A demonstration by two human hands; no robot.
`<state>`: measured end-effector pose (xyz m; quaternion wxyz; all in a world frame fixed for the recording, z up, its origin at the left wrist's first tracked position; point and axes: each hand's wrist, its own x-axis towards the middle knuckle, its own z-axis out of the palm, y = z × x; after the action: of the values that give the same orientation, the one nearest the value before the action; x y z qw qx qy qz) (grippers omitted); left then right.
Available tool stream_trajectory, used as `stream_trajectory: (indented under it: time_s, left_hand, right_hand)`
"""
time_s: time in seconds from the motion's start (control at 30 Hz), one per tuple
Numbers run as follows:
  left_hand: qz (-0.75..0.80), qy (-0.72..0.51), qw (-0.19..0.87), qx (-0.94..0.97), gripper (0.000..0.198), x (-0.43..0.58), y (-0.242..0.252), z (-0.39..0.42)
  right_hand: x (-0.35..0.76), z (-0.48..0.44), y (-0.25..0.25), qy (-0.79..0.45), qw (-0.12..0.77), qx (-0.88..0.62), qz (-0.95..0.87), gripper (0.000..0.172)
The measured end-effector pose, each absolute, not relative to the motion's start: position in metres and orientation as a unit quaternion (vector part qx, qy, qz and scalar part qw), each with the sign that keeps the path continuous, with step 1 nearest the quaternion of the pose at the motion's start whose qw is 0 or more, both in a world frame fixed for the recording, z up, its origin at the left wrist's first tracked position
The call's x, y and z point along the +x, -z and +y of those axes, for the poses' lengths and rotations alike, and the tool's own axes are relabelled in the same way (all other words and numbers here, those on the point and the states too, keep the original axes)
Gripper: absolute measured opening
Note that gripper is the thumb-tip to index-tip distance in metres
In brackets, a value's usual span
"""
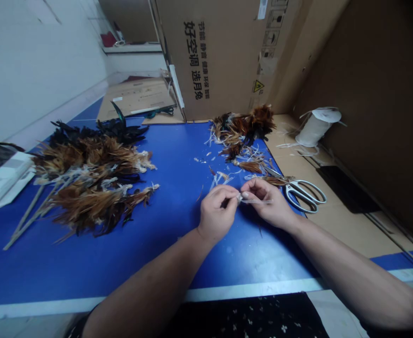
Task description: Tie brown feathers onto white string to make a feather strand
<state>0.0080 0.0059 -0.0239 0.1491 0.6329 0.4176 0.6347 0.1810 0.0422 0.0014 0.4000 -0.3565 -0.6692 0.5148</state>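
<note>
Hands meet over a blue bench (pixel 164 155), where the left hand (pixel 216 213) and the right hand (pixel 268 202) work almost knuckle to knuckle. The fingers (pixel 227 193) of the left hand are pinched together on the near end of a thin pale strand (pixel 257 201), and those of the right hand are closed on the same strand just beside them, its free end poking out past the right thumb. What the strand is made of cannot be told from the head view.

Just beyond the right hand's fingers lie a few small brown feathers (pixel 252 165) amid pale trimmings, and further back from them a heap of loose brown and dark feathers (pixel 243 126) sits at the bench's far edge. A pair of scissors (pixel 303 192) with metal handles lies just to the right of the right hand, blades pointing toward the feathers, partly off the blue surface. Further right and back from the fingers stands a spool of white twine (pixel 315 126), its loose strands trailing.

Well to the left of the left hand, several finished feather bundles on thin sticks (pixel 89 183) lie side by side, brown plumes in front and black ones behind. A large cardboard box (pixel 220 51) printed with dark characters stands at the back of the bench. Both bare forearms reach in from the near edge.
</note>
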Motion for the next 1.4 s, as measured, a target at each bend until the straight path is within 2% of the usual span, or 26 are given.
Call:
stream_trajectory:
  time_s: [0.3,0.57,0.67,0.87,0.97,1.17,1.4]
  left_hand:
    - [0.371,-0.625,0.114,0.677,0.012,0.006,0.024,0.006]
    - [0.373,-0.620,0.131,0.678,0.012,0.005,0.018,0.004]
    - [0.375,-0.615,0.134,0.681,0.013,0.005,0.019,0.004]
    - [0.390,-0.607,0.123,0.681,0.015,0.007,0.021,0.004]
    - [0.398,-0.605,0.111,0.680,0.016,0.009,0.021,0.004]
    - [0.408,-0.609,0.087,0.675,0.016,0.011,0.019,0.003]
    - [0.410,-0.621,0.081,0.663,0.015,0.008,0.018,0.005]
  right_hand:
    - [0.188,0.047,-0.005,-0.535,0.328,-0.347,-0.697,0.035]
    - [0.188,0.046,-0.009,-0.573,0.320,-0.347,-0.670,0.039]
    - [0.186,0.045,-0.007,-0.528,0.342,-0.349,-0.695,0.034]
    - [0.186,0.045,-0.001,-0.272,0.396,-0.307,-0.822,0.011]
    - [0.186,0.045,0.001,-0.198,0.400,-0.279,-0.850,0.001]
    - [0.184,0.041,-0.002,-0.196,0.420,-0.277,-0.842,0.001]
    - [0.189,0.038,-0.012,-0.236,0.424,-0.333,-0.808,0.015]
